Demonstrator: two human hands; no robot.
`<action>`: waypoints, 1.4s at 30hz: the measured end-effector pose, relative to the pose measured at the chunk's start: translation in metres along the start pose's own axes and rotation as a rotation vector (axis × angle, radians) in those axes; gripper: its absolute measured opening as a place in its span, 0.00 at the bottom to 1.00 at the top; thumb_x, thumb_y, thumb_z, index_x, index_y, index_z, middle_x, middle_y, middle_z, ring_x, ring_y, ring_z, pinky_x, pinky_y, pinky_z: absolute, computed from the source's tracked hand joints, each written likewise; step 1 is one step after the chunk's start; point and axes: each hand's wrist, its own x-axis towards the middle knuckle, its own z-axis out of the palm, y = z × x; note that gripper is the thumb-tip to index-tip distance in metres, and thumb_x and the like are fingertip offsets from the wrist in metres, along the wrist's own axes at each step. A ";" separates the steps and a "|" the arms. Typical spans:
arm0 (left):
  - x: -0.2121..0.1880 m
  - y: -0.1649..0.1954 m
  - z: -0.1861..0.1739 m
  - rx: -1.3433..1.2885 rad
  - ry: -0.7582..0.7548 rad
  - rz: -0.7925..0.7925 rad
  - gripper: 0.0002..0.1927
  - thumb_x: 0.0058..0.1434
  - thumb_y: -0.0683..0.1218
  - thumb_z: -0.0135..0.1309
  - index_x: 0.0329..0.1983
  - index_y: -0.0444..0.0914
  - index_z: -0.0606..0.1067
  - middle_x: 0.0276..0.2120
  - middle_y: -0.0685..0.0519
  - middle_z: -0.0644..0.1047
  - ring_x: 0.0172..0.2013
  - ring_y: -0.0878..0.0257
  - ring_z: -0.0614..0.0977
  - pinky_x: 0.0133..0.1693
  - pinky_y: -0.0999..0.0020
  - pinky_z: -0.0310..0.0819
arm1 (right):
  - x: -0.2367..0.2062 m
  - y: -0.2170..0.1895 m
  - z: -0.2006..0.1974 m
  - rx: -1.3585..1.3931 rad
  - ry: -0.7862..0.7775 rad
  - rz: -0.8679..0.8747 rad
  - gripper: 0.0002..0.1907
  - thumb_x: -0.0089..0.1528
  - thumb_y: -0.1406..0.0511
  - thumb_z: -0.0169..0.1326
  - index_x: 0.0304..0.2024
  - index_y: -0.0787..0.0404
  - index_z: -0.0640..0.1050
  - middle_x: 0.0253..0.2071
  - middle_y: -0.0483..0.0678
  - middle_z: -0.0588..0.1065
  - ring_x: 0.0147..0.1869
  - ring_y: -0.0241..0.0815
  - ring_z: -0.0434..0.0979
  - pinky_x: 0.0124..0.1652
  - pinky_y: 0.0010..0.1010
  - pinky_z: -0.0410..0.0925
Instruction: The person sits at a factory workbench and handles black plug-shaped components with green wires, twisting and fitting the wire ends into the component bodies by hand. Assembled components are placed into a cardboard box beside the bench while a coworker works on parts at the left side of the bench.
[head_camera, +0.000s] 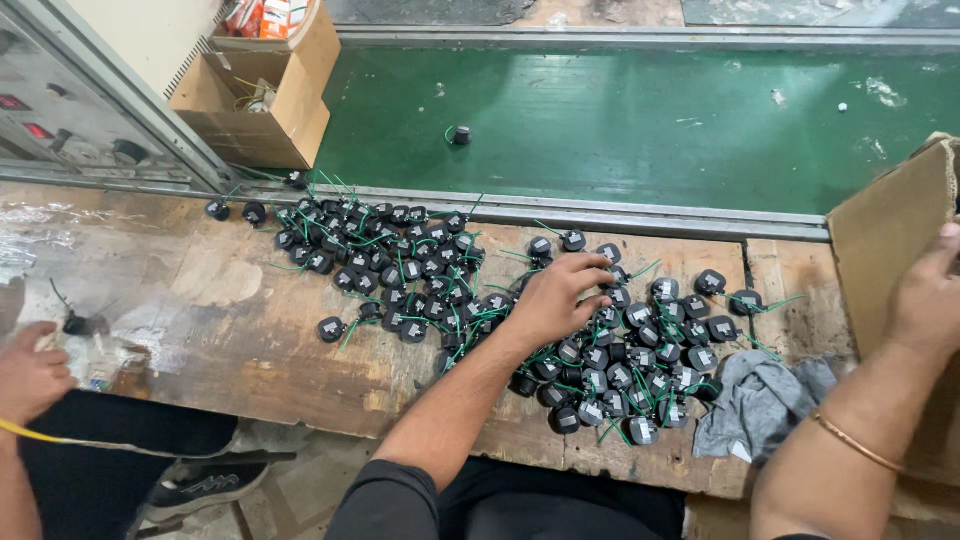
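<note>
1. The worn wooden surface (230, 330) runs left to right across the view, with a green conveyor belt (600, 120) beyond its metal edge rail.
2. A brown cardboard box (885, 250) stands at the right end of the surface; the right hand (930, 295) rests against its upper edge, its fingers hidden at the frame edge, so I cannot tell how they are set.
3. A second open cardboard box (265, 95) sits at the far left on the belt, beside a grey control cabinet (60, 110).
4. A crumpled grey cloth (760, 400) lies on the surface just beside the near right of the pile.
5. The pile of small black round components with green wire leads (420, 270) spreads in a long band whose axis runs from far left to near right; the leads point every which way.
6. The left hand (555, 300) lies palm down in the middle of this pile, fingers (590, 268) bent and narrow, tips touching the components; whether one is pinched I cannot tell.
7. Another person's hand (30, 375) rests at the near left edge.
8. One lone black component (460, 134) sits on the belt, well apart.
</note>
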 end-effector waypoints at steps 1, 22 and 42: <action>-0.001 -0.002 0.002 0.011 -0.034 -0.009 0.15 0.54 0.46 0.66 0.45 0.42 0.81 0.55 0.53 0.78 0.57 0.52 0.78 0.54 0.58 0.75 | 0.000 -0.006 0.001 0.043 0.031 -0.092 0.13 0.76 0.65 0.49 0.48 0.71 0.79 0.43 0.57 0.77 0.44 0.53 0.77 0.46 0.40 0.70; -0.007 -0.024 -0.004 0.440 0.005 -0.256 0.14 0.52 0.45 0.63 0.42 0.39 0.80 0.56 0.46 0.75 0.60 0.47 0.72 0.52 0.53 0.74 | -0.065 -0.147 0.088 0.342 -0.903 -0.225 0.14 0.59 0.61 0.64 0.25 0.65 0.79 0.19 0.54 0.71 0.20 0.47 0.69 0.25 0.37 0.64; -0.008 -0.041 -0.005 0.361 0.138 -0.311 0.13 0.54 0.37 0.55 0.44 0.38 0.75 0.45 0.47 0.76 0.46 0.46 0.80 0.44 0.51 0.78 | -0.064 -0.139 0.081 0.430 -0.780 -0.306 0.06 0.59 0.65 0.64 0.31 0.62 0.82 0.26 0.51 0.77 0.26 0.44 0.77 0.29 0.32 0.68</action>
